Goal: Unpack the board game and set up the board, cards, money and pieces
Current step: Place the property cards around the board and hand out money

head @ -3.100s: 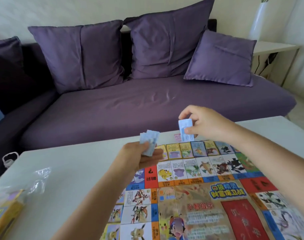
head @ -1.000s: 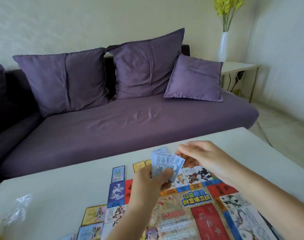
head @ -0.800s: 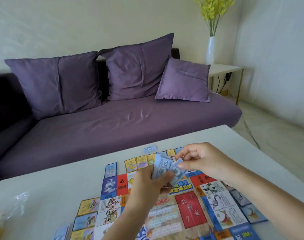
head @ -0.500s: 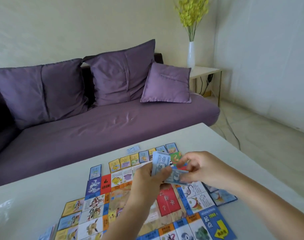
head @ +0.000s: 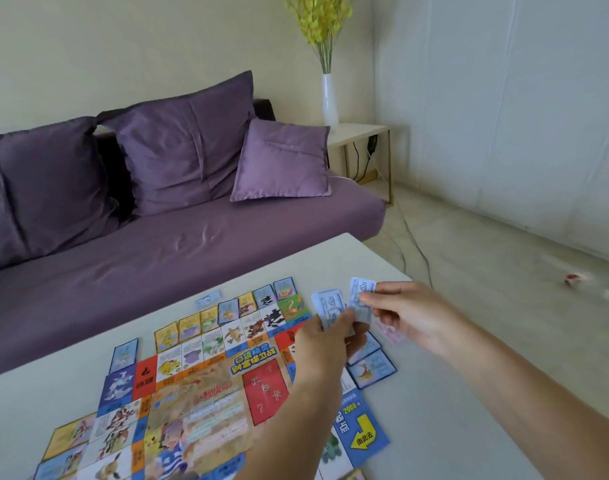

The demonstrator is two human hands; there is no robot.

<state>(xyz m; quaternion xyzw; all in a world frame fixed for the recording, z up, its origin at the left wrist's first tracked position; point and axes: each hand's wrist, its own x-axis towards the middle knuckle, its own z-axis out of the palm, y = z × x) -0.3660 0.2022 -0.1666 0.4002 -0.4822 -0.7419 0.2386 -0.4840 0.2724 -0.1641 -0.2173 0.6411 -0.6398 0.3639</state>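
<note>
The colourful game board (head: 206,386) lies flat on the white table (head: 434,427). Small property cards (head: 226,311) line its far edge, and others (head: 372,368) sit off its right side. My left hand (head: 325,344) grips a stack of pale blue paper money (head: 327,308) above the board's right corner. My right hand (head: 410,313) pinches a single blue note (head: 360,296) just right of the stack. One blue note (head: 207,301) lies alone on the table beyond the board. A pink note (head: 387,329) lies on the table under my right hand.
A purple sofa (head: 157,258) with three cushions runs along the table's far side. A side table (head: 358,133) with a white vase (head: 329,98) of yellow flowers stands at the back right. The table's right edge drops to the tiled floor (head: 503,271).
My view has swung to the right, so the board sits further left. My right hand has drawn one note off the stack and moved it right, away from my left hand.
</note>
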